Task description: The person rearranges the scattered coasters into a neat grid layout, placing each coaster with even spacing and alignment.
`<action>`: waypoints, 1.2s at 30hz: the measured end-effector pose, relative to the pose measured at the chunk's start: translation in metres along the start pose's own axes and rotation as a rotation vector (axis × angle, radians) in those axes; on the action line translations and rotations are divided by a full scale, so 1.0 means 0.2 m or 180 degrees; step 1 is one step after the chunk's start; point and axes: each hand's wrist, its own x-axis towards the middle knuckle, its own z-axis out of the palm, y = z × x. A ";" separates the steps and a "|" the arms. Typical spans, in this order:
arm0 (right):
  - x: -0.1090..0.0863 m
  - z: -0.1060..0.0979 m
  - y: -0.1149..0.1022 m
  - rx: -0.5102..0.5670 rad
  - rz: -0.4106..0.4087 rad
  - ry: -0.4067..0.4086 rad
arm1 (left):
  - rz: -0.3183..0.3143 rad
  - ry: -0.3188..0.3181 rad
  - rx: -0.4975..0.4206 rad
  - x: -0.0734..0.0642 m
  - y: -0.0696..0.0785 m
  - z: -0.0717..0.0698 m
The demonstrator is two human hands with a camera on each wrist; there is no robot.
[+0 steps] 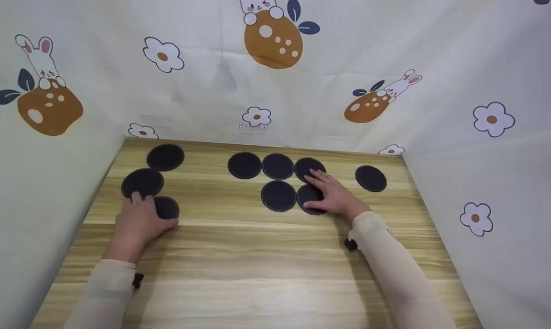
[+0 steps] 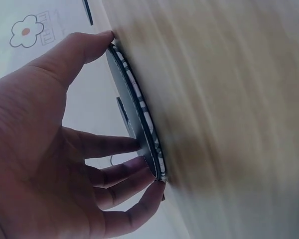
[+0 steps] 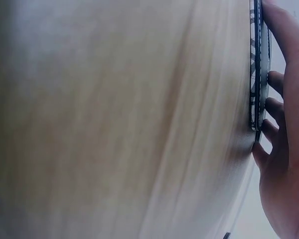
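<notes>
My left hand (image 1: 137, 222) grips a round black coaster (image 1: 167, 208) at the left of the table, thumb and fingers at opposite edges. In the left wrist view that coaster (image 2: 134, 107) shows a stitched rim over a white-and-dark patterned layer. Two more black coasters lie just beyond it, the nearer (image 1: 142, 182) by my fingertips. Over on the right, my right hand (image 1: 336, 195) holds another black coaster (image 1: 309, 195) by its edges, its fingers reaching over the coaster behind (image 1: 305, 168). A similar patterned side shows on the held coaster (image 3: 254, 74) in the right wrist view.
Beside the right hand's coaster lies another (image 1: 278, 196), with two more (image 1: 244, 165) in the row behind. A single coaster (image 1: 371, 178) sits far right. Printed fabric walls (image 1: 202, 91) bound the wood-grain table (image 1: 257, 265) at back and sides.
</notes>
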 end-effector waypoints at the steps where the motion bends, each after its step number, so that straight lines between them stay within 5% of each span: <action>1: 0.00 0.00 0.00 -0.0001 -0.0001 0.0001 | 0.0012 0.0012 0.0014 0.00 0.00 0.00; 12: 0.00 0.00 -0.01 -0.0009 0.0020 0.0004 | 0.0263 0.0166 -0.0126 0.05 0.04 0.01; 19: 0.00 0.00 0.00 0.0005 0.0033 -0.0003 | 0.0602 0.0009 -0.0186 0.13 0.09 0.01; 36: 0.00 -0.01 -0.01 0.0066 0.0013 -0.0017 | 0.1073 -0.0355 -0.0102 0.31 0.33 0.07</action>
